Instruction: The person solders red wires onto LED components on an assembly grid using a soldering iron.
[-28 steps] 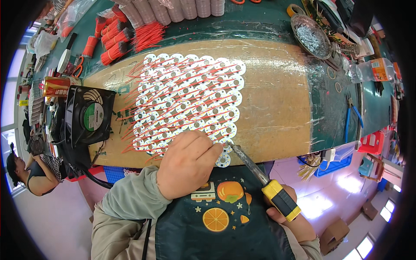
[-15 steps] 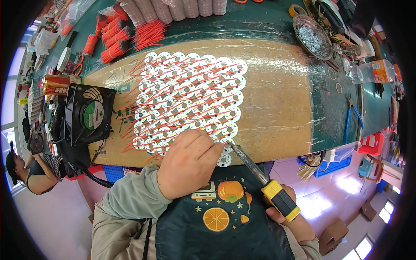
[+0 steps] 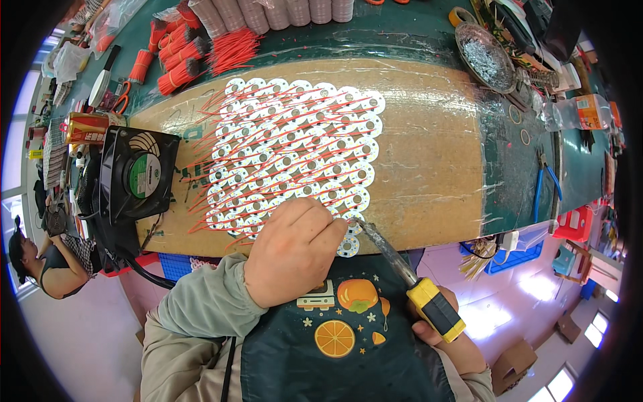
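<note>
Rows of small white ring-shaped circuit boards (image 3: 371, 155), overlapping and strung with thin red wires (image 3: 201, 175), lie on a brown cardboard sheet (image 3: 429, 141). Over the lower edge of these rows my left hand (image 3: 291, 251) is closed in a pinch. Its fingertips meet at one of the boards, and whatever they grip is hidden. Wrapped round the yellow and black handle of a soldering iron (image 3: 434, 308) is my right hand (image 3: 462, 352). The iron's tip touches or nearly touches the board by the left fingertips. Below them, one ring sits at the cardboard's front edge.
At left stands a black fan (image 3: 137, 174). Red wire bundles (image 3: 179, 77) and stacked grey discs (image 3: 278, 13) lie at the back. A metal bowl (image 3: 485, 57), blue-handled pliers (image 3: 546, 184) and a plastic bottle (image 3: 576, 112) are at right. Another person (image 3: 57, 261) sits far left.
Almost nothing differs. The whole view has shifted slightly; both hands and the iron keep their places at the same board.
</note>
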Demonstrator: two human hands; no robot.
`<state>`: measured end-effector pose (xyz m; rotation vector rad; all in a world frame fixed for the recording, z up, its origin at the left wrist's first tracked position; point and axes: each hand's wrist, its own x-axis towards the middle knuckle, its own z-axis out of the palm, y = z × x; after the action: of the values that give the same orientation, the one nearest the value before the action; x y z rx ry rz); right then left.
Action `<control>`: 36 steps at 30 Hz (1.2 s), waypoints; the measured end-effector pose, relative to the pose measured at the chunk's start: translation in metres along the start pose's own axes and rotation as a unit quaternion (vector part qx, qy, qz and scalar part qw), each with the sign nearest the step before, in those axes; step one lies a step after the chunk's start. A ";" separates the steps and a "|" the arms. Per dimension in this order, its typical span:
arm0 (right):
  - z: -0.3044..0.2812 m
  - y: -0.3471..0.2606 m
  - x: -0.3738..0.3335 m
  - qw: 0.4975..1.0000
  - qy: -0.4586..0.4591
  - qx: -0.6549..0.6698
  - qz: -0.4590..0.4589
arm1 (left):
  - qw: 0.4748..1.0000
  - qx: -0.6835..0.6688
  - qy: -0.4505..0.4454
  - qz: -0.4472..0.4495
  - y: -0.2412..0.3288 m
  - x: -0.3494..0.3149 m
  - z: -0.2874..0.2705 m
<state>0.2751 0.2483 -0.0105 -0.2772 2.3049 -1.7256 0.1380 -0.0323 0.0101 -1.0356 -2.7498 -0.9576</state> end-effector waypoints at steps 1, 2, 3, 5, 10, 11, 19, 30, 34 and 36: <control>-0.001 0.001 -0.002 1.000 0.010 0.015 0.008 | 1.000 -0.001 0.003 0.002 0.000 0.000 0.000; -0.002 0.001 -0.004 0.999 0.021 0.030 0.017 | 1.000 -0.002 0.004 0.001 0.000 0.000 0.000; -0.003 0.003 -0.006 0.999 0.021 0.030 0.017 | 1.000 -0.002 0.001 -0.001 0.001 0.000 0.000; -0.008 0.006 -0.008 1.000 -0.024 0.010 0.012 | 1.000 -0.003 0.007 0.002 0.000 0.000 0.000; -0.012 0.009 -0.016 1.000 -0.020 0.011 0.010 | 1.000 -0.006 0.027 0.008 0.001 0.001 0.000; -0.013 0.010 -0.017 1.000 -0.022 0.015 0.002 | 0.999 0.000 0.043 0.013 0.003 0.000 0.000; -0.017 0.011 -0.022 0.999 -0.031 0.025 0.003 | 0.999 -0.011 0.035 0.041 0.004 -0.005 0.005; -0.011 0.017 -0.022 0.999 -0.025 0.029 -0.002 | 0.999 -0.011 0.015 0.043 0.003 -0.005 0.006; -0.013 0.011 -0.016 0.999 -0.030 0.009 -0.020 | 0.999 -0.005 0.007 0.042 0.004 -0.004 0.005; -0.011 0.006 -0.014 0.999 -0.037 -0.004 -0.025 | 0.999 -0.002 0.002 0.044 0.004 -0.004 0.005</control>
<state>0.2845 0.2644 -0.0122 -0.3968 2.2720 -1.6998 0.1445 -0.0299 0.0070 -1.1442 -2.6736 -0.9532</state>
